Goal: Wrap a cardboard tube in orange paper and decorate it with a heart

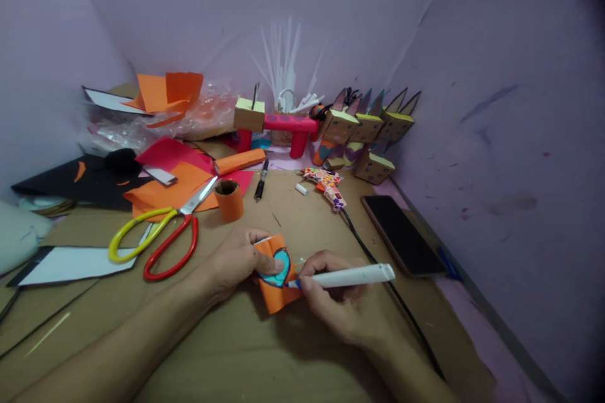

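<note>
My left hand [241, 262] grips an orange paper piece [273, 303], its thumb lying on a turquoise heart shape [282, 266] with a dark outline. In my right hand [333, 299] is a white marker [357, 276], pinched between thumb and fingers, its blue tip at the orange paper just right of the heart's lower edge. The paper is held above the cardboard sheet [212, 352]. Left of my hands stands a short orange tube [229, 201], near the open scissors [177, 220] with one yellow and one red handle.
A phone [401, 234] lies at the right, beside a black cord [406, 308] from a patterned glue gun [331, 187]. Behind are a black pen [261, 181], cardboard animal heads [340, 126], a pink tube figure [290, 123] and white sticks. Coloured paper [177, 160] piles up at left.
</note>
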Demonstrator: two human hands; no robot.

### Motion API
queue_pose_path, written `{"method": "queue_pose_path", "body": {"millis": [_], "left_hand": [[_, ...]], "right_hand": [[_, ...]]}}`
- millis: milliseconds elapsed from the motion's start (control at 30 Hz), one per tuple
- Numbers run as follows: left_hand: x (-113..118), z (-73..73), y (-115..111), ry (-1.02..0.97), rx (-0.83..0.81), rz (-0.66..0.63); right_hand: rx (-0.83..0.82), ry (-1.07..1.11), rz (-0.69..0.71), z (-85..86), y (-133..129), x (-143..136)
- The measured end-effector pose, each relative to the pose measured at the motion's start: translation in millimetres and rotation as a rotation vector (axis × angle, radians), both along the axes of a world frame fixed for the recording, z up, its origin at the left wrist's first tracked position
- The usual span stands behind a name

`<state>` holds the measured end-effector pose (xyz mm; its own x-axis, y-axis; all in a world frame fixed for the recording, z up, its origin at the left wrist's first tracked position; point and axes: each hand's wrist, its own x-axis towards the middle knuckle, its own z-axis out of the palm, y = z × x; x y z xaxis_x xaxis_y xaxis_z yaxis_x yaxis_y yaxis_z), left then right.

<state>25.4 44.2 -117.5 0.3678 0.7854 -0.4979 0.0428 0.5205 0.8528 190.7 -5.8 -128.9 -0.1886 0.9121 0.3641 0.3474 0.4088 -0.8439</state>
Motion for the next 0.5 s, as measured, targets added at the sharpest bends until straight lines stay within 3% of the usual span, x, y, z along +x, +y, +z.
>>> {"method": "queue_pose_path", "body": {"millis": [367, 500], "left_hand": [[-0.7, 0.0, -0.4, 0.025, -0.001, 0.011], [-1.4, -0.4, 0.5, 0.001, 0.011, -0.027]], "right_hand": [[-0.009, -0.049, 0.052, 0.9, 0.5, -2.4], [-0.06, 0.031, -0.008, 0.1, -0.5, 0.0]]}}
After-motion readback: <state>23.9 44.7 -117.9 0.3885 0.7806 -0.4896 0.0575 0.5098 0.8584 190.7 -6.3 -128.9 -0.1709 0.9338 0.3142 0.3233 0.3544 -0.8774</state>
